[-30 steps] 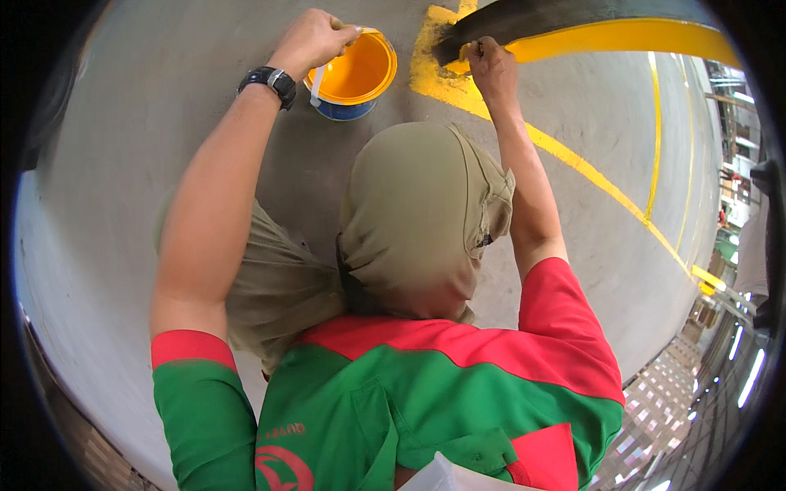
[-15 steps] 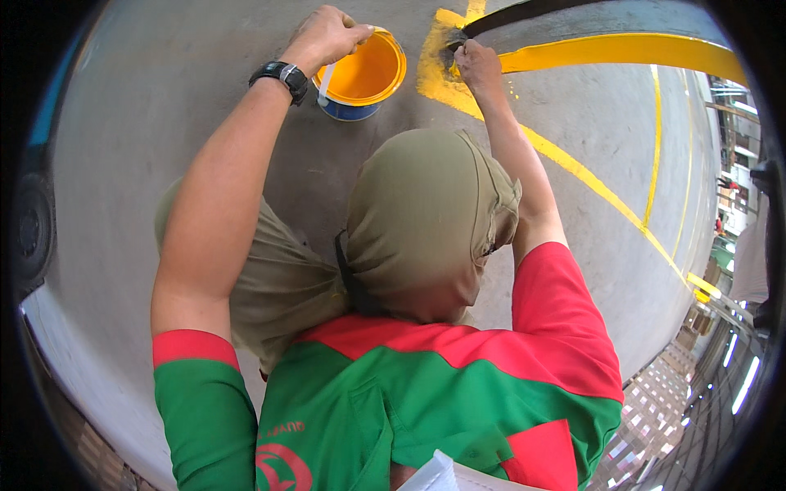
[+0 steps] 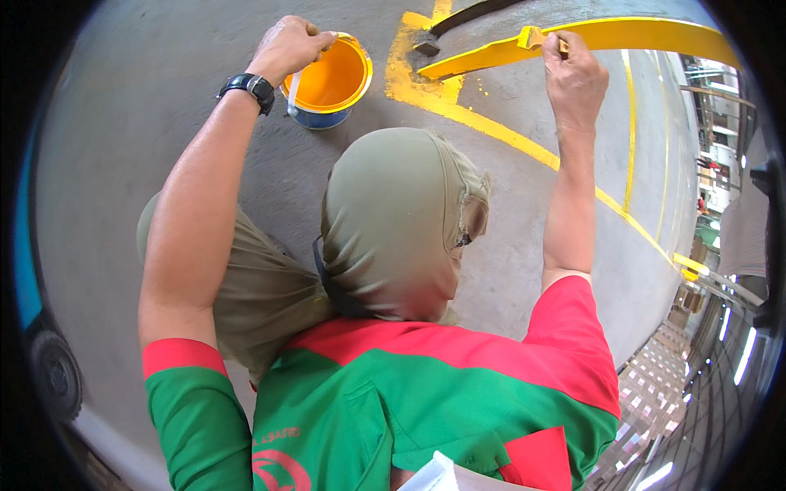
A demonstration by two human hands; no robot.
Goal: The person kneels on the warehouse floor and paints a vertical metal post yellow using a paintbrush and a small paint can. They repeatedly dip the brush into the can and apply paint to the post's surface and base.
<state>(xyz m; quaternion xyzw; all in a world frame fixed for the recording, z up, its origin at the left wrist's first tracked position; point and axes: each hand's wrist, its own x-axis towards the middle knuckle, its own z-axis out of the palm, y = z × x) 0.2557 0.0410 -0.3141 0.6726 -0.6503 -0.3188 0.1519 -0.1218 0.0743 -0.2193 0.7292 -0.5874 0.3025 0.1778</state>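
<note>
While the left hand [image 3: 286, 47] pinches the handle [image 3: 294, 92] of the bucket [image 3: 318, 120] and the right hand [image 3: 578, 78] has fingers closed on the brush [image 3: 538, 38] right of the bucket, overloaded bristles [image 3: 526, 38] could drip.

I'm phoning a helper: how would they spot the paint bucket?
Find the grey floor beyond the khaki trousers. The paint bucket is there, the left hand at its rim. Unlike the yellow floor stripe to its right, it is round and open, blue outside and yellow within.
</note>
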